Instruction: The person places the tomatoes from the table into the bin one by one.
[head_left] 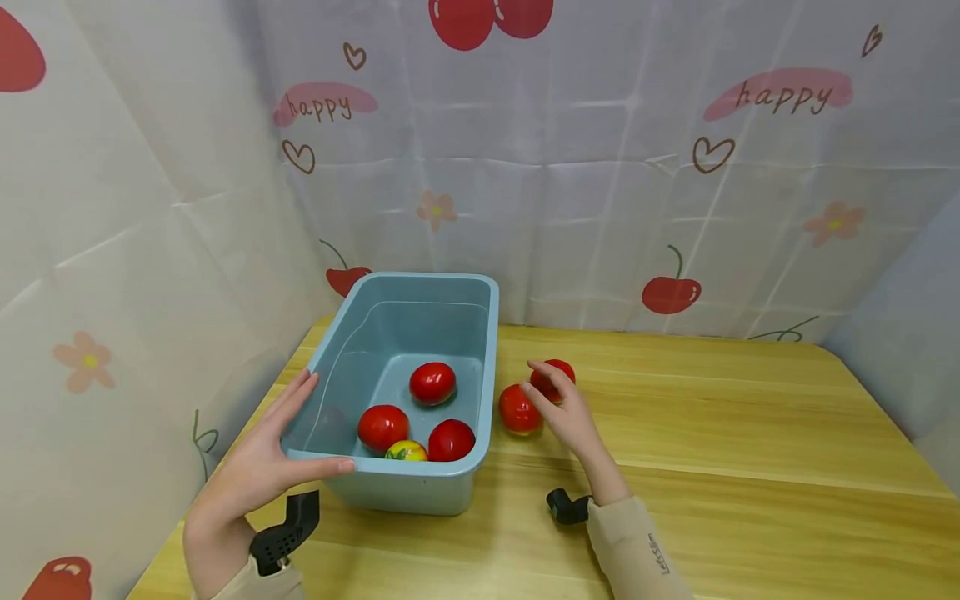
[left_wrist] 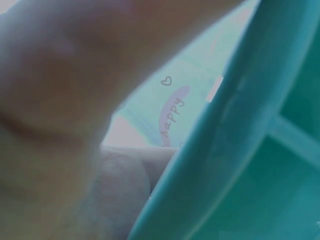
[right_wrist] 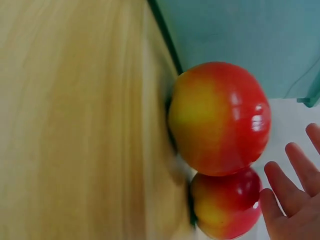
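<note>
A blue-grey plastic bin (head_left: 378, 492) stands on the table's left side. Inside lie a few glossy red fruits (head_left: 432, 383) and a yellow-green one (head_left: 406, 451), partly hidden by the near rim. My left hand (head_left: 251, 467) rests against the bin's near-left corner, thumb along the front rim and fingers spread at the left rim. Right of the bin sit two red-and-yellow apples, a nearer one (right_wrist: 220, 117) and a farther one (right_wrist: 227, 202). Over them hovers my right hand (head_left: 566, 412), fingers extended and holding nothing; in the head view it partly covers the farther apple.
The wooden table (head_left: 720, 450) stretches to the right of the apples. A white printed curtain (head_left: 585, 200) hangs behind and along the left side. Black wrist-worn devices (head_left: 285, 537) sit at both sleeves.
</note>
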